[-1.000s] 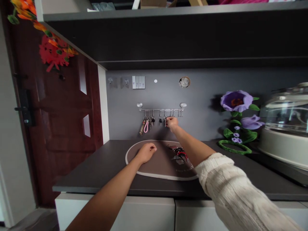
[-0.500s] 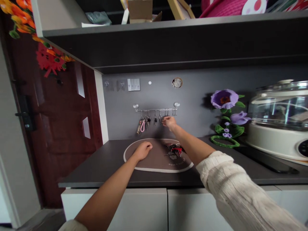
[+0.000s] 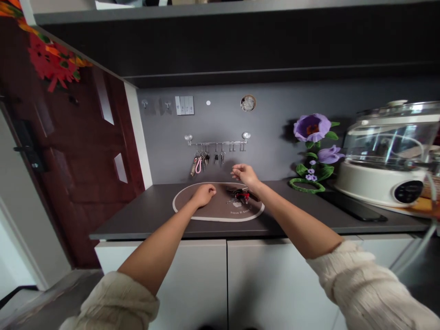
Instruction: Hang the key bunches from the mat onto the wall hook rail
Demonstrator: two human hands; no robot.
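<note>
That bunch of keys point(image 3: 239, 196) with the red fob is lying on the brown oval placemat point(image 3: 213, 211), a bit right of the mat's middle, with its long axis running roughly sideways. The right grip point(image 3: 244, 176) is the nearer one: it hovers just above and slightly right of the bunch, fingers loosely spread and nothing pinched. I can't see any contact from this angle. The left grip point(image 3: 203, 195) sits down on the mat, left of the keys, curled up with the fingers pressed together. Can't tell if anything's tucked inside it.

Up on the grey backsplash point(image 3: 161, 151), straight above the mat, there's a steel key rail point(image 3: 216, 144) on two suction mounts. A few keys point(image 3: 205, 159) and a pink loop keyring point(image 3: 198, 166) hang from its left side. The counter point(image 3: 137, 215) is dark grey, with white cabinet doors point(image 3: 275, 284) underneath. Over to the right are a purple felt flower point(image 3: 311, 128) and a cream cooker with a glass lid point(image 3: 381, 169). On the far left there's a dark red door point(image 3: 79, 160). Both forearms come in from cream knit sleeves point(image 3: 360, 284).
</note>
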